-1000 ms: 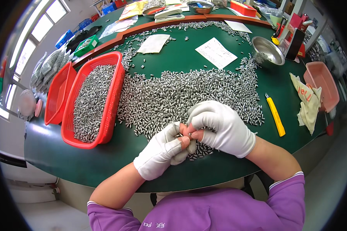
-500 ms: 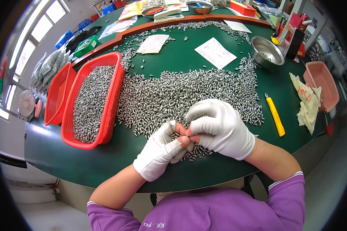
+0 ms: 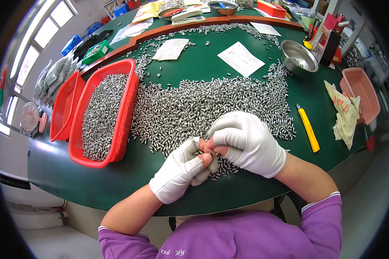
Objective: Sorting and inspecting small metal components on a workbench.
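Small silver metal parts (image 3: 194,105) lie in a broad heap on the green table (image 3: 86,185). Over the heap's near edge, my left hand (image 3: 181,168) and my right hand (image 3: 246,142) meet fingertip to fingertip. Both wear white gloves that leave the thumb and some fingertips bare. The left thumb and forefinger are pinched together, and the right fingertips press in against them. Whatever sits between the fingers is too small and covered to make out. A red basket (image 3: 127,116) filled with the same metal parts stands to the left of my hands.
Another red basket (image 3: 65,112) leans at the far left. A yellow utility knife (image 3: 308,129) lies to the right, near a cloth (image 3: 345,114) and a pink basket (image 3: 363,95). Farther back are a steel bowl (image 3: 300,58) and paper sheets (image 3: 241,59). A wooden rail (image 3: 134,42) edges the far side.
The fingertips of my right hand have shifted slightly and lifted a little off the left thumb. Both hands stay in the same place over the heap.
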The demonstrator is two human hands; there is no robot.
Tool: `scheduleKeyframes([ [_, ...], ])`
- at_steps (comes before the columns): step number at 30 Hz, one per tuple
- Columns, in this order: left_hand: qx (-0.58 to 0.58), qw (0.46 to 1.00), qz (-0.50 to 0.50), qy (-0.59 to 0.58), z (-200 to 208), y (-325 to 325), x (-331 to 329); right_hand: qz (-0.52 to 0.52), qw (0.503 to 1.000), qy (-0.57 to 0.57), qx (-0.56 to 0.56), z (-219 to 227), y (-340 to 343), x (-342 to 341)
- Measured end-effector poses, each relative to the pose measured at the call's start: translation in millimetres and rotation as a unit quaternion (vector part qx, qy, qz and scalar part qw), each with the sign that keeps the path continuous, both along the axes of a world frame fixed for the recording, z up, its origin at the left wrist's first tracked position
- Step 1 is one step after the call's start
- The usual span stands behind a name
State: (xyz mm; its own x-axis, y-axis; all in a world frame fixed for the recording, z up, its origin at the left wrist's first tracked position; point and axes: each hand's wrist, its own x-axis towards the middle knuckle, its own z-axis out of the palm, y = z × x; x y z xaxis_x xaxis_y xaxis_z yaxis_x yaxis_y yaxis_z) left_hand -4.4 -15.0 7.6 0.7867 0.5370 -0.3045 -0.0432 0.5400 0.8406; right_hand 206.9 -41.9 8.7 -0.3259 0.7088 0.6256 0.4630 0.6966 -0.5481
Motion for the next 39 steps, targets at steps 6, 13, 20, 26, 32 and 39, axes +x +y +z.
scheduleKeyframes([
  [6, 0.000, 1.000, 0.015, -0.005, -2.1, -1.5, -2.0, -0.002, 0.998, 0.025, 0.053, 4.5, 2.5, -1.4],
  [13, -0.012, 0.999, 0.021, -0.023, -5.5, -1.7, -2.6, 0.006, 0.997, -0.007, 0.073, 4.8, 2.6, -3.0],
  [20, -0.018, 0.999, 0.021, -0.031, -5.2, -2.0, -1.0, -0.016, 0.994, -0.055, 0.098, 8.2, 1.5, 1.3],
  [26, -0.003, 0.999, 0.026, -0.039, -8.6, -1.3, -2.5, -0.203, 0.962, -0.181, -0.025, 4.1, -0.5, 17.3],
  [32, 0.004, 0.997, 0.007, -0.078, -5.9, 2.0, -2.4, -0.299, 0.935, -0.185, 0.042, -6.7, 11.4, 38.8],
  [39, 0.070, 0.987, 0.100, -0.104, 1.0, 13.5, -4.5, -0.419, 0.891, -0.141, 0.102, 17.9, -2.6, 64.0],
])
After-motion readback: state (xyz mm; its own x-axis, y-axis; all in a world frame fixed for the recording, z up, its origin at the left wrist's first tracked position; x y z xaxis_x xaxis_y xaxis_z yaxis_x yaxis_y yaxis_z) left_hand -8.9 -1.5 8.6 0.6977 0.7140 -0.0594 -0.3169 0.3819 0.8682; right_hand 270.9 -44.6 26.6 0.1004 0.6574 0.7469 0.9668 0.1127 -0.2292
